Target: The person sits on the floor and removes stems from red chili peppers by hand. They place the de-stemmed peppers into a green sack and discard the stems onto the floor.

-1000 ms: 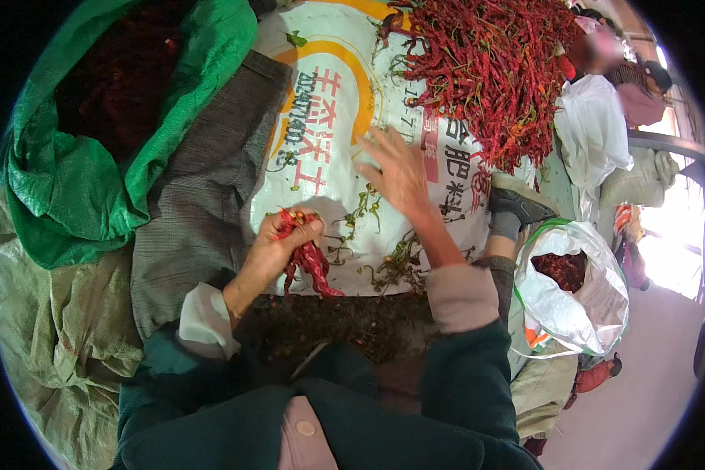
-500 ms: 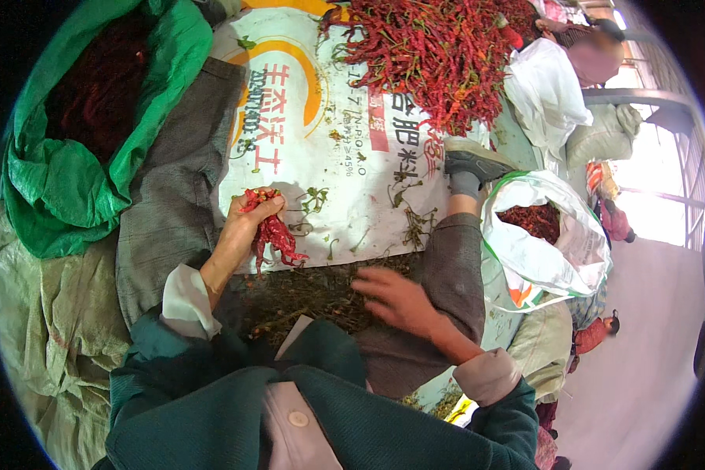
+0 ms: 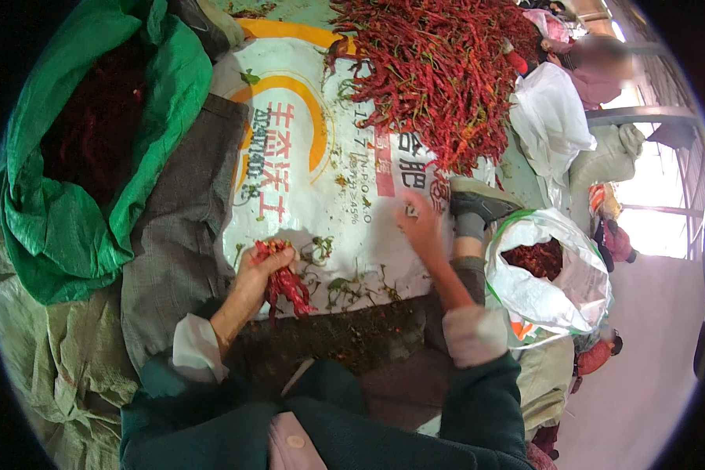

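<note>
A bunch of red chili peppers [image 3: 288,292] is gripped in my left hand [image 3: 260,272], thumb across the stem ends and the tips hanging down. Under it lies a white printed woven sack [image 3: 290,188], spread flat between my legs. Above the sack's right part is my right hand [image 3: 421,225], blurred by motion, its fingers loosely apart and nothing visible in them. The nearest thing beyond it is a big heap of red chili peppers [image 3: 439,78] with green stems, partly on the sack's far right.
At the left stands a green sack [image 3: 168,117] of dark red contents. A white bag [image 3: 517,274] holding dried red pieces stands right of my shoe [image 3: 486,200]. Loose green stems [image 3: 341,294] litter the sack's near edge. A person [image 3: 599,70] sits at the far right.
My right hand has moved away from my lap, forward and right over the sack toward the heap. The left hand keeps its bunch. The whole view has shifted slightly.
</note>
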### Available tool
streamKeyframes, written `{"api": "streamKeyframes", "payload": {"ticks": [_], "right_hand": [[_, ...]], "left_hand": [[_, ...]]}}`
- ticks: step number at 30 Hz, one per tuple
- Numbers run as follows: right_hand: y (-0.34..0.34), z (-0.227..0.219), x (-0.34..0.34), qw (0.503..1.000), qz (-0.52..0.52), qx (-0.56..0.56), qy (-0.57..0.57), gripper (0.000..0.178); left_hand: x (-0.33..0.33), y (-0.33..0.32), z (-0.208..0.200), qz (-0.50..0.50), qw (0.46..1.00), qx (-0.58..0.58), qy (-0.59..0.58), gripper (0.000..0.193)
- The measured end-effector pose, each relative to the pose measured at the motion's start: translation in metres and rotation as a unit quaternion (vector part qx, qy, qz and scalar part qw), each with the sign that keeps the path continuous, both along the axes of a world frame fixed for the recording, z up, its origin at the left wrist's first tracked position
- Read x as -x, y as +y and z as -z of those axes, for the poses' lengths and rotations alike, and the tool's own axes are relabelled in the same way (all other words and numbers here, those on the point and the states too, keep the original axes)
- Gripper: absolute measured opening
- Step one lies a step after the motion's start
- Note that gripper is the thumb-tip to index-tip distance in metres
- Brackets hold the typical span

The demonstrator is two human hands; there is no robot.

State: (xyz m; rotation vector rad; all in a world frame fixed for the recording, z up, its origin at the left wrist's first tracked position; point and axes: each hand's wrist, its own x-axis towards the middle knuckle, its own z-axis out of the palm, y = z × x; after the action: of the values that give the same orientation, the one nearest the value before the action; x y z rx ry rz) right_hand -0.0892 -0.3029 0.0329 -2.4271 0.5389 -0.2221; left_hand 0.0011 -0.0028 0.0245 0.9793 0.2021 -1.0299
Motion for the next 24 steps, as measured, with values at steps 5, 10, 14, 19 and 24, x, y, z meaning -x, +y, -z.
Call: {"api": "streamKeyframes", "payload": {"ticks": [5,10,14,19,24], "right_hand": [[-0.018,-0.004,-0.139,0.932,0.239,-0.255,-0.101,0.066],[-0.024,0.007,-0.201,0.867,0.400,-0.274,-0.114,0.075],[-0.058,0.018,-0.177,0.847,0.344,-0.368,-0.168,0.067],[-0.025,0.011,-0.114,0.949,0.202,-0.193,-0.150,0.026],[0.016,-0.010,-0.052,0.988,0.070,0.053,-0.124,0.035]], "left_hand": [[-0.003,0.003,-0.001,0.006,1.000,-0.020,-0.003,0.013],[-0.003,-0.006,-0.005,0.010,1.000,-0.024,0.004,0.014],[-0.002,-0.008,-0.001,0.018,1.000,-0.013,0.011,0.012],[0.001,-0.004,0.001,0.008,1.000,-0.005,0.016,0.009],[0.003,-0.003,-0.001,0.004,1.000,-0.008,0.007,0.009]]}}
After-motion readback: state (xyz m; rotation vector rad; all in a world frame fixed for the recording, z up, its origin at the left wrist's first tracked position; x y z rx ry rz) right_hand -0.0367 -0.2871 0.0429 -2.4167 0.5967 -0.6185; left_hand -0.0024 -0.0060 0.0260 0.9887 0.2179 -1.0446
